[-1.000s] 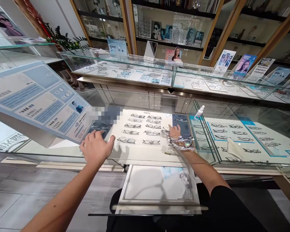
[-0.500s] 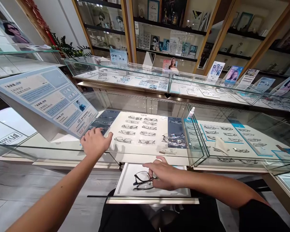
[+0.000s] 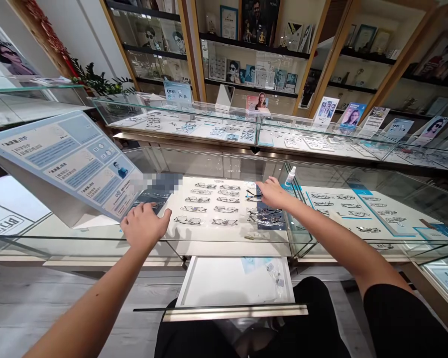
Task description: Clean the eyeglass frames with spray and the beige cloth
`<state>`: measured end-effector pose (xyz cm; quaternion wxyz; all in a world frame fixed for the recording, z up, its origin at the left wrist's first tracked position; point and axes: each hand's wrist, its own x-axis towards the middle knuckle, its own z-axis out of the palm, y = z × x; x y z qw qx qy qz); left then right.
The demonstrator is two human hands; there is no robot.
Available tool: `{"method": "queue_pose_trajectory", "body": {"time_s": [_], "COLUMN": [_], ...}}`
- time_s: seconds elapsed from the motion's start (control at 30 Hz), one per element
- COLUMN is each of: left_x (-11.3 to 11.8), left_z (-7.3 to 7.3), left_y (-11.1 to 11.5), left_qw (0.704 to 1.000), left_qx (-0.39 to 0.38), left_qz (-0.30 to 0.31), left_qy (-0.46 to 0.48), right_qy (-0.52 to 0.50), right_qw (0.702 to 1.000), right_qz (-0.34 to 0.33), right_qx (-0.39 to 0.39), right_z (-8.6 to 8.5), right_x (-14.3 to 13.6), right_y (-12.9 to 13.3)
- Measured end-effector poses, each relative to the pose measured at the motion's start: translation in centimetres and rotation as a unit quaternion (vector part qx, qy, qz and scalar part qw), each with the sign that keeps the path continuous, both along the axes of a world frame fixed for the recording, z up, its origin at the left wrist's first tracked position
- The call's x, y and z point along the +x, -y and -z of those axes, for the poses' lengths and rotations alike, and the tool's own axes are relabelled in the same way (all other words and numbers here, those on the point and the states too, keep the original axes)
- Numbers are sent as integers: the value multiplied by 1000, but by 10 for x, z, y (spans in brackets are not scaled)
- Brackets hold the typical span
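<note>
My right hand [image 3: 273, 193] is over the glass counter top, its fingers closed on a dark-framed pair of eyeglasses [image 3: 252, 194]. Part of the frame is hidden behind the hand. Fingers spread, my left hand [image 3: 145, 223] lies on the glass beside the lower corner of a light blue sign [image 3: 78, 164]. Between the hands, rows of eyeglasses [image 3: 226, 209] show through the glass on a white display board. Below them a white drawer [image 3: 216, 283] is pulled out towards me, with small clear pieces and a blue card at its right side.
A small white spray bottle [image 3: 290, 176] stands on the glass just beyond my right hand. More eyeglasses lie in the right-hand case [image 3: 353, 206]. Across the back runs another glass showcase [image 3: 186, 124] with upright cards, and shelves rise behind it.
My right hand has lifted the eyeglasses out of the drawer and carried them forward over the counter. My left hand stays in place. The view has shifted slightly.
</note>
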<state>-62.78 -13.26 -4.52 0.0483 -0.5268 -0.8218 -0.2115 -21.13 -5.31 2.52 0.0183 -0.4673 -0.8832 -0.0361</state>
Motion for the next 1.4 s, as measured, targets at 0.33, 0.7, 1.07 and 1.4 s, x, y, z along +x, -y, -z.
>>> {"method": "queue_pose_trajectory", "body": {"time_s": [0.33, 0.7, 1.07, 1.4], "left_x": [1, 4, 1, 4], "left_z": [-4, -5, -4, -7], "left_y": [1, 2, 2, 3], "left_qw": [1000, 1000, 1000, 1000], "left_qx": [4, -3, 4, 1], "left_qz": [4, -1, 4, -6], "left_qy": [9, 11, 15, 14], "right_qy": [5, -56, -113, -168], "right_qw": [999, 997, 992, 982], "right_qz": [28, 48, 57, 84], "right_qx": [25, -7, -11, -15], "right_z": [45, 49, 47, 46], "right_x": [10, 17, 21, 24], "right_y": [-22, -28, -50, -59]}}
